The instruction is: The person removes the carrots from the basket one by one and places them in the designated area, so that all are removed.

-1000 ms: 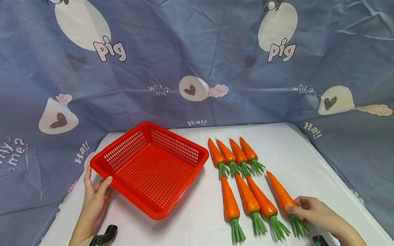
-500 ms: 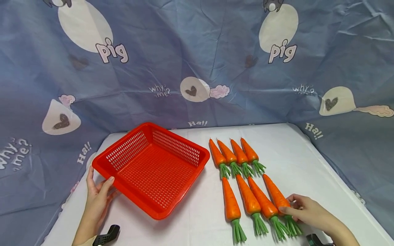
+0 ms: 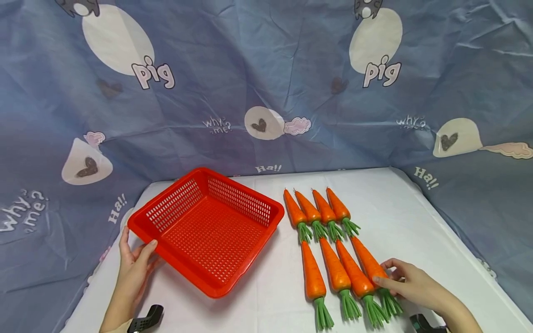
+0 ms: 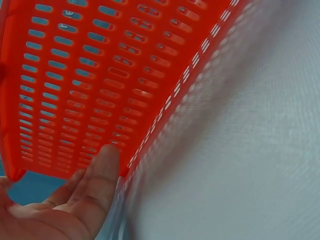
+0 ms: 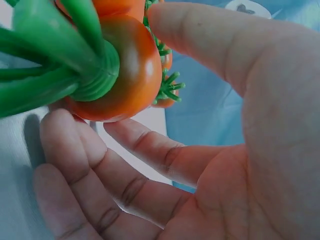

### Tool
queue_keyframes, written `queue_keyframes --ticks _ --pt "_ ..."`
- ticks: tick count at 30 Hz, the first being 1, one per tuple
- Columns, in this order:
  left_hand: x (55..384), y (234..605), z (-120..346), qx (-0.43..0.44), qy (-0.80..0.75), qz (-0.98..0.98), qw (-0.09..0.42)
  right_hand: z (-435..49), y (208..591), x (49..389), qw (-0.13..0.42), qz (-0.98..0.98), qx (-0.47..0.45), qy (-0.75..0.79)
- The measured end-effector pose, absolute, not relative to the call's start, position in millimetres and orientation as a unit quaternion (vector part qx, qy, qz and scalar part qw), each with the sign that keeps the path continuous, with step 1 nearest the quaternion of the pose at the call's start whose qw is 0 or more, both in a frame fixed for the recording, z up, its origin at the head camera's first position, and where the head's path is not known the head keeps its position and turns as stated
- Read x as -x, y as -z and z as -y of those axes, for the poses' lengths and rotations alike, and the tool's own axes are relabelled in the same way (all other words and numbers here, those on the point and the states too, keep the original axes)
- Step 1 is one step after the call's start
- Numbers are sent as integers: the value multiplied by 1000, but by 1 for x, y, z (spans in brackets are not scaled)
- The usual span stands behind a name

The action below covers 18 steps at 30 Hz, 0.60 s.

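A red plastic basket (image 3: 216, 240), bare inside, stands turned cornerwise on the left of the white table. My left hand (image 3: 132, 275) grips its near-left edge, thumb at the rim and fingers against the perforated outer wall, as the left wrist view shows. On the right, my right hand (image 3: 410, 283) holds a carrot (image 3: 365, 258) near its thick end. The thumb lies on one side, the other fingers curl at the opposite side; the green stalks (image 5: 95, 65) point towards the wrist camera. This carrot lies alongside another carrot (image 3: 354, 270) in the near row.
Two more carrots, the nearest to the basket being the leftmost carrot (image 3: 313, 273), share the near row. Behind lies a back row of several carrots (image 3: 322, 208), tips pointing away. A blue printed cloth (image 3: 208, 83) hangs behind the white table (image 3: 266, 305).
My right hand has moved left with the carrot, bringing it from apart to right beside its neighbour in the near row. The left hand keeps its grip on the basket; the view shifted slightly.
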<state>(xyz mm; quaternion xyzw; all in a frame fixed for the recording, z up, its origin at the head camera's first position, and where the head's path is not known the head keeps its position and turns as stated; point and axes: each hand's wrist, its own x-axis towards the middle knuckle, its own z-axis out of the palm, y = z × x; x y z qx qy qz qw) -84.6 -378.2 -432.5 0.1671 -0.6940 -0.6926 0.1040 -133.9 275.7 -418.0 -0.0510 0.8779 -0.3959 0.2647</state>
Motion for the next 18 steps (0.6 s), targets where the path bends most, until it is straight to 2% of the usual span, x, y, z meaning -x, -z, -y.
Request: queue_keyframes --ticks 12,18 --pt "88 421 380 -207 624 746 108 -283 415 141 257 -891 48 371" --pt "85 403 378 -213 481 841 125 -286 399 147 219 -913 56 341"
